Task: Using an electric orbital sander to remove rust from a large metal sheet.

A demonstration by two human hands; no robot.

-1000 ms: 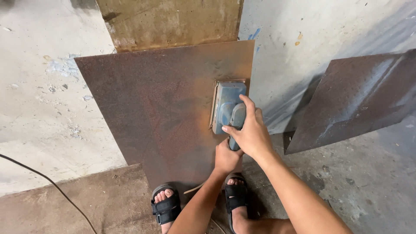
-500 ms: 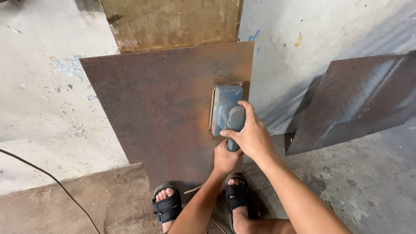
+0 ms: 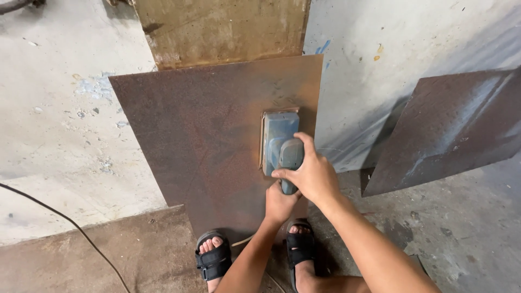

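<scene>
A large rusty steel sheet point(image 3: 206, 146) leans upright against a pale, chipped plaster wall point(image 3: 65, 108); its surface is flat, matte and brown, with a finer, speckled grain toward its upper right corner. Against the right half of this sheet, near its right edge, sits a blue-grey hand sander point(image 3: 278, 142) with a rectangular base plate and a rounded, dusty plastic handle. The right hand point(image 3: 310, 174) wraps over that handle from above, fingers curled closed around it and thumb lying along its left side. The left hand point(image 3: 280, 203) sits just below the sander, closed around the lower end of the handle, its knuckles close to the sheet.

Behind the top of the sheet stands a yellower, scuffed metal panel point(image 3: 222, 30), partly covered by it. To the right of the sheet, well apart from it, a second dark steel plate point(image 3: 456, 130) leans at a tilt, its face streaked with a grey sheen. Below the sheet's lower edge two feet in black strapped sandals point(image 3: 214, 260) stand on rough concrete floor point(image 3: 461, 233). Left of the sheet a thin black cable point(image 3: 65, 220) curves across the wall and a flat brown slab point(image 3: 108, 255).
</scene>
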